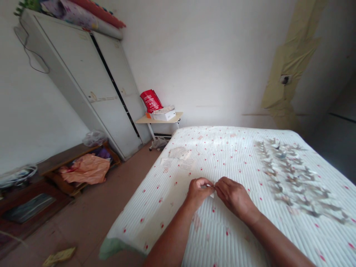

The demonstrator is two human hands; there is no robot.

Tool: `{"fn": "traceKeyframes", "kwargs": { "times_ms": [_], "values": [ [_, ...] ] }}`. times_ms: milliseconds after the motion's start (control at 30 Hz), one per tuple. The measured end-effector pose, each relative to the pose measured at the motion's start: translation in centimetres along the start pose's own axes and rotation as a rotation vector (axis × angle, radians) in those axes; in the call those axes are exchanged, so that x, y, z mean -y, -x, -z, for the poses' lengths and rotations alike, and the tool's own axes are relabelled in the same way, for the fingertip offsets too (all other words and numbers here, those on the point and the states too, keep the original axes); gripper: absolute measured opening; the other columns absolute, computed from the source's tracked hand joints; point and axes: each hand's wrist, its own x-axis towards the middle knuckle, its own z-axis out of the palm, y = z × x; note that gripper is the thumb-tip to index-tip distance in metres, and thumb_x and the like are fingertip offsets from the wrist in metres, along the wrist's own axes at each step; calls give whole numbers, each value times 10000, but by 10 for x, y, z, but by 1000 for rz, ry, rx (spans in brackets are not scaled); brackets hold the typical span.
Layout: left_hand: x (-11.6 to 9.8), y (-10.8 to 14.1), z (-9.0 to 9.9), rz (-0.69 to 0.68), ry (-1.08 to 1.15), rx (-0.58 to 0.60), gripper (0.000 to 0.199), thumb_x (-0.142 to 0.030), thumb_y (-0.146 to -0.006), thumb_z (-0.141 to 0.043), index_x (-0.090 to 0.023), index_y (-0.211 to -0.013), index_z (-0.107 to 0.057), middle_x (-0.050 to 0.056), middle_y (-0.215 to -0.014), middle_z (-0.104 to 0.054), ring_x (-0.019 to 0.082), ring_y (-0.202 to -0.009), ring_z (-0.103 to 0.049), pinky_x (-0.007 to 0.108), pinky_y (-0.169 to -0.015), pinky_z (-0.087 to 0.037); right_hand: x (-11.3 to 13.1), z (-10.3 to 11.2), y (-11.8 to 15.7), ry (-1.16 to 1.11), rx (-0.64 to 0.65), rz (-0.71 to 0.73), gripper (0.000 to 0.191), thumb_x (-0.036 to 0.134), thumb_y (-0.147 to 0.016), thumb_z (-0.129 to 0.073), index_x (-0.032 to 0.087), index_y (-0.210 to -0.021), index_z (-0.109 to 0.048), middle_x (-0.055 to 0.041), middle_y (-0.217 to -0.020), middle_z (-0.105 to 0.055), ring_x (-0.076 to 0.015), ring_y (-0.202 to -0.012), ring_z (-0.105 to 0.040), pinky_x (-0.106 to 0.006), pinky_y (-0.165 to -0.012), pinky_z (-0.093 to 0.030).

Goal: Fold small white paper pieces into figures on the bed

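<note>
Over the middle of the bed, my left hand (198,191) and my right hand (233,195) meet at the fingertips. Both are closed in a pinch on a small piece of folded paper (212,195); a pale corner shows below the fingers and the rest is hidden. To the right, several folded paper cranes (292,178) stand in rows, somewhat blurred. Printed paper sheets (187,164) lie flat on the bed, beyond my left hand.
The bed has a white ribbed cover (222,148) with red spots. Left of it stand a small side table (141,120) with a red bag (151,101), a grey cabinet (72,48) and a low wooden unit (55,159). Yellow paper (59,256) lies on the floor.
</note>
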Motion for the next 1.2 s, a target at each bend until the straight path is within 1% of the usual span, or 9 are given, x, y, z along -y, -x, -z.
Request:
{"fn": "traceKeyframes", "kwargs": {
  "times_ms": [133, 233, 300, 367, 433, 533, 733, 900, 1200],
  "values": [
    [-1, 0, -1, 17, 39, 29, 106, -172, -578, -636, -118, -662, -672, -7, -567, -611, 112, -542, -537, 210, -540, -394, 5, -4, 0, 50, -44, -35, 326, 213, -904, -348, 152, -653, -546, -26, -618, -515, -126, -556, -500, -240, -529, -351],
    [2, -2, 1, 70, 125, 66, 116, -187, -564, -651, -119, -658, -657, -8, -549, -602, 104, -512, -526, 207, -518, -375, 6, -3, 1, 15, -31, -55, 335, 233, -907, -346, 154, -661, -559, -29, -624, -533, -123, -565, -523, -230, -527, -364],
    [3, -2, 2, 116, 192, 88, 142, -217, -551, -676, -122, -651, -643, -8, -531, -595, 103, -495, -519, 209, -511, -371, 1, 0, 2, -80, 3, -77, 321, 261, -910, -356, 162, -717, -593, -31, -663, -572, -119, -589, -555, -218, -536, -390],
    [2, -2, 3, 145, 234, 99, 189, -249, -528, -710, -121, -646, -636, -5, -521, -590, 98, -485, -510, 212, -515, -368, -8, 5, 3, -223, 18, -147, 259, 306, -901, -393, 180, -876, -618, -41, -795, -631, -114, -641, -593, -209, -576, -432],
    [1, -1, 4, 162, 261, 100, 239, -276, -509, -735, -117, -658, -637, 11, -555, -610, 102, -505, -521, 217, -530, -370, -20, 7, 5, -297, -77, -277, 258, 330, -894, -406, 186, -951, -613, -54, -853, -654, -129, -687, -617, -227, -626, -464],
    [-1, -1, 4, 183, 299, 110, 290, -308, -505, -745, -116, -693, -636, 50, -651, -656, 139, -590, -572, 232, -562, -383, -34, 6, 7, -330, -170, -391, 242, 322, -873, -427, 186, -847, -625, -62, -808, -657, -163, -725, -623, -261, -646, -475],
    [3, -4, 7, 157, 273, 199, 272, -296, -567, -690, -114, -762, -641, 59, -675, -671, 136, -600, -555, 244, -591, -368, -30, -3, 6, -493, -68, -294, 170, 191, -813, -459, 192, -884, -614, -41, -820, -623, -116, -606, -569, -241, -584, -455],
    [6, -9, 8, 150, 278, 255, 291, -285, -574, -657, -125, -812, -602, 45, -651, -658, 129, -581, -533, 240, -587, -343, -24, -2, 2, -551, -63, -258, 178, 137, -784, -452, 184, -856, -609, -43, -811, -600, -126, -652, -568, -246, -603, -448],
    [4, -13, 4, 173, 314, 263, 613, -215, -583, -591, -164, -1174, -433, -11, -620, -637, 128, -585, -539, 226, -595, -343, -19, 3, 1, -563, -18, -236, 170, 124, -793, -456, 195, -830, -605, -26, -793, -576, -120, -621, -541, -244, -574, -437]
  ]
}}
